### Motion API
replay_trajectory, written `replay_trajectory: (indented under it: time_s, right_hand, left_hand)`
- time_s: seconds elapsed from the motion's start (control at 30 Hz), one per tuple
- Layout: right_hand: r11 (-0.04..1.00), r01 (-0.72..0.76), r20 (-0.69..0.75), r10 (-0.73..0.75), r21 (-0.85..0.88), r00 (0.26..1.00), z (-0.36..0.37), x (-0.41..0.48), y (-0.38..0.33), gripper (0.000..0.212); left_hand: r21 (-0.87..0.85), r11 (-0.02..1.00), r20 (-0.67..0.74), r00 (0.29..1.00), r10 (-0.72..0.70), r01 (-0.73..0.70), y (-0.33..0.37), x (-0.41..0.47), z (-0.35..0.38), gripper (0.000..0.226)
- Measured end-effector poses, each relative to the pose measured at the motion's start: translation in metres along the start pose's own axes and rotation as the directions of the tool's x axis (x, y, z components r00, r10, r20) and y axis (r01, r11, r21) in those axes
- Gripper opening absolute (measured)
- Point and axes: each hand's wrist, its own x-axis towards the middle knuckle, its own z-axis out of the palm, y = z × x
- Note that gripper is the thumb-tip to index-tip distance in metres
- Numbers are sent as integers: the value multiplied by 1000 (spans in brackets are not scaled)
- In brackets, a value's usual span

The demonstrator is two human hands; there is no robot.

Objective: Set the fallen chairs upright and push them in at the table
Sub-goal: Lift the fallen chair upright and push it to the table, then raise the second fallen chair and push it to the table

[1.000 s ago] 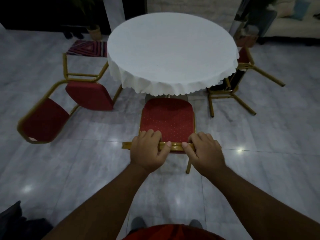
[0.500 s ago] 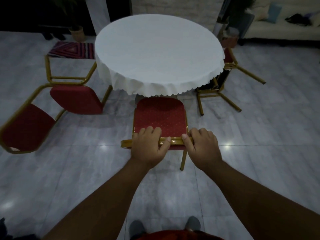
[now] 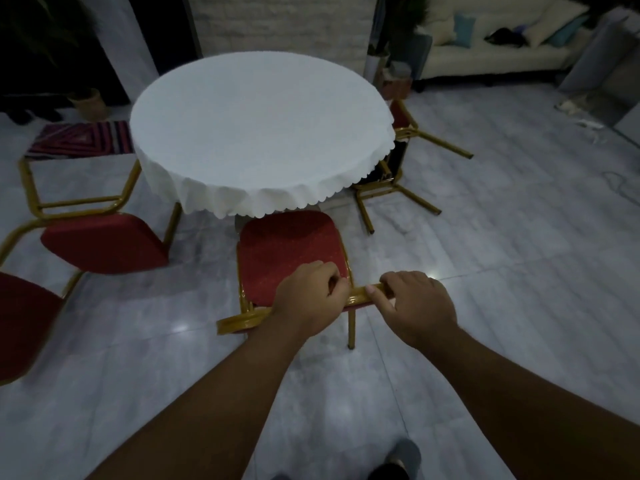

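Upright chair [image 3: 291, 251], red dotted seat in a glossy gold tube frame, stands at the round white-clothed table [image 3: 259, 133]. Left hand [image 3: 311, 299] and right hand [image 3: 415, 303] each clasp its backrest rail, directly below the seat in view.

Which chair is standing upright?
The middle chair, gripped by both hands at the table. The left chair and right chair lie tipped over.

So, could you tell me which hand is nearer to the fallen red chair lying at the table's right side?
Right. The right hand grips the upright chair's gold backrest rail on the side toward that fallen red chair; the left hand holds the same rail further away.
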Motion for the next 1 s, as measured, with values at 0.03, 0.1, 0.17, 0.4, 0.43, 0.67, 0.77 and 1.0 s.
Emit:
replay_trajectory:
  time_s: [0.03, 0.1, 0.17, 0.4, 0.43, 0.67, 0.77, 1.0]
  right_hand:
    - [999, -48, 8, 48, -12, 999, -4, 3, 11, 53]
    - [986, -169, 13, 169, -10, 985, -15, 8, 38, 57]
    - [968, -250, 18, 250, -6, 968, -29, 10, 72, 60]
    - [938, -345, -29, 346, 9, 938, -82, 35, 217, 60]
    - [938, -345, -24, 345, 4, 938, -90, 41, 237, 61]
    - [929, -368, 16, 369, -48, 929, -122, 92, 352, 68]
    - [926, -376, 30, 377, -38, 926, -124, 124, 391, 72]
    - [924, -377, 50, 380, -61, 924, -126, 233, 480, 76]
  left_hand:
    - [28, 999, 18, 1000, 21, -21, 11, 11, 6, 25]
    - [84, 995, 47, 998, 52, -56, 35, 34, 18, 26]
    - [116, 989, 83, 993, 83, -92, 62, 56, 29, 26]
    - [172, 964, 140, 974, 180, -203, 176, 148, 76, 35]
    - [167, 963, 149, 971, 186, -210, 195, 164, 85, 38]
    - [155, 969, 191, 968, 163, -194, 307, 250, 132, 55]
    - [207, 958, 220, 963, 154, -200, 326, 298, 155, 51]
    - [287, 929, 243, 956, 164, -233, 357, 436, 204, 48]
